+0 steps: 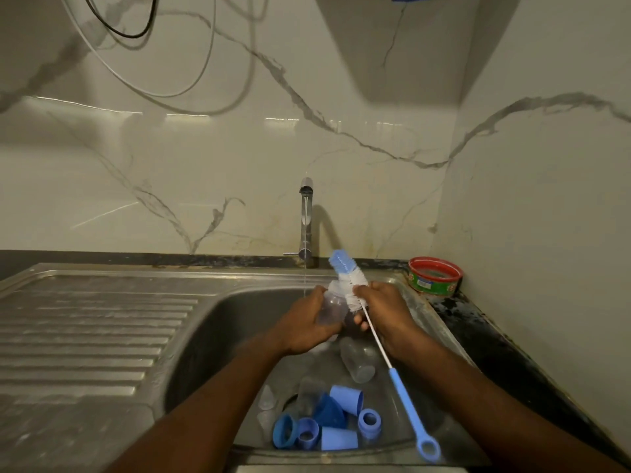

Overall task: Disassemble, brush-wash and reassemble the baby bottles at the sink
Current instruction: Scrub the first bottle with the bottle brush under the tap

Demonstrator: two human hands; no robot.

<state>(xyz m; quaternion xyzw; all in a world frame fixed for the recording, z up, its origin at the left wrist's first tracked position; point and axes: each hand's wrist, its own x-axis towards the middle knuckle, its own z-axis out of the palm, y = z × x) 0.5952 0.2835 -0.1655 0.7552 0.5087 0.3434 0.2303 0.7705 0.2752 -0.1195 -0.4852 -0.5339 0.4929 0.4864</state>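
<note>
Over the sink basin (218, 322) my left hand (304, 322) grips a clear baby bottle (333, 307) on its side, just right of a thin water stream. My right hand (384, 310) holds the bottle brush (348, 281) near its white and blue bristle head, which lies against the bottle's mouth end. The brush's wire and blue handle (409, 414) trail down toward me. Another clear bottle (356, 363) lies on the basin floor. Several blue caps and rings (336, 421) and clear teats (266, 401) sit near the drain.
The tap (306, 223) stands at the back centre and runs a thin stream. A ribbed steel drainboard (92, 329) spreads to the left. A red-rimmed round tub (434, 276) sits on the dark counter at the back right, by the wall corner.
</note>
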